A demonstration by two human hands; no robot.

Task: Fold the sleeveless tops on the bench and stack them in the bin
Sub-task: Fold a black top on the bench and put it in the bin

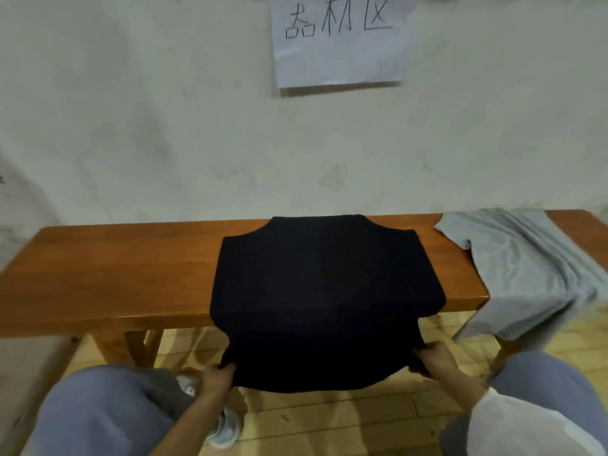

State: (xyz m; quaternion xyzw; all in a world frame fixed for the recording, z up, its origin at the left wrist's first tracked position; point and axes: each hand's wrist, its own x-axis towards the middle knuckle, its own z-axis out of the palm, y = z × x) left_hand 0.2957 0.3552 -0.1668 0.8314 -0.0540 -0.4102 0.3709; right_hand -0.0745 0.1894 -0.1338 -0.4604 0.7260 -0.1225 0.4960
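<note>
A dark navy sleeveless top (322, 291) lies spread across the middle of the wooden bench (115, 274), its neck toward the wall and its lower part hanging over the front edge. My left hand (217, 376) grips the hem's left corner. My right hand (434, 357) grips the hem's right corner. Both hold the hem up in front of the bench. A light grey top (526, 268) lies crumpled on the bench's right end, drooping over the front edge. No bin is in view.
The bench stands against a pale wall with a paper sign (339, 41) taped above. My knees in blue-grey trousers (98, 409) sit low in view. A dark grey cloth (164, 386) lies on my left lap. The tiled floor (329, 413) shows below.
</note>
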